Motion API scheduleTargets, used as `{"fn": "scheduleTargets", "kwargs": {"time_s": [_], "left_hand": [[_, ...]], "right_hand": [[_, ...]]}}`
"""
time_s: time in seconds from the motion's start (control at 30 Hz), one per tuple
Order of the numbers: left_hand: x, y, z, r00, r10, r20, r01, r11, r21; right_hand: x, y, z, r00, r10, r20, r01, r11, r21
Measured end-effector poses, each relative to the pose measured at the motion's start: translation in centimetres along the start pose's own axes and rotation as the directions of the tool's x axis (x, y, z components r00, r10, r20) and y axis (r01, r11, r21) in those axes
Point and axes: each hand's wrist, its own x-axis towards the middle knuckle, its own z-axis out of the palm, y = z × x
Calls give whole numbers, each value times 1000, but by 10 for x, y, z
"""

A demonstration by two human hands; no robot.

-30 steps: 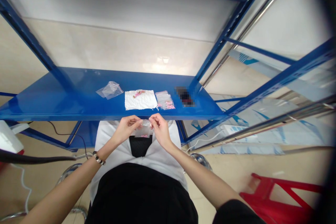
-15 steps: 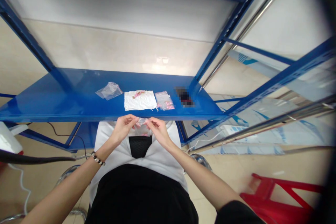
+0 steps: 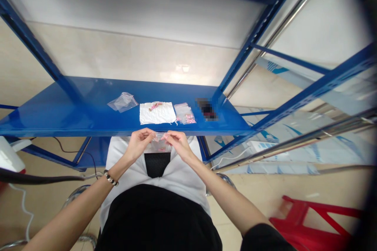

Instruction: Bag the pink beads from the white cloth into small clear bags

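My left hand [image 3: 140, 144] and my right hand [image 3: 177, 144] pinch the top edge of a small clear plastic bag [image 3: 159, 146] between them, just below the front edge of the blue metal shelf [image 3: 59, 119]. Small pink pieces show inside the held bag. On the shelf lie a white paper sheet [image 3: 157, 113] with a few pink pieces [image 3: 155, 106] on it, a clear bag with pink pieces [image 3: 184, 113] to its right, and a crumpled empty clear bag [image 3: 122, 101] to its left.
A small dark object [image 3: 207, 110] lies at the shelf's right end. Blue uprights and braces frame the shelf. A red plastic stool [image 3: 312, 223] stands at the lower right. A black cable [image 3: 38, 178] and a white device [image 3: 8, 157] are at the left.
My hands have drawn closer together along the top edge of the held bag, the right fingers sliding left. The things on the shelf have not moved.
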Motion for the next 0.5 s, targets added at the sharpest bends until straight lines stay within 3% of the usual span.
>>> {"fn": "scheduleTargets", "kwargs": {"time_s": [0.3, 0.5], "left_hand": [[-4, 0, 5, 991, -2, 134, 11, 998, -69], [-4, 2, 7, 991, -6, 136, 14, 999, -53]], "right_hand": [[-5, 0, 5, 996, -22, 83, 18, 999, 46], [-4, -4, 6, 996, -38, 78, 35, 999, 35]]}}
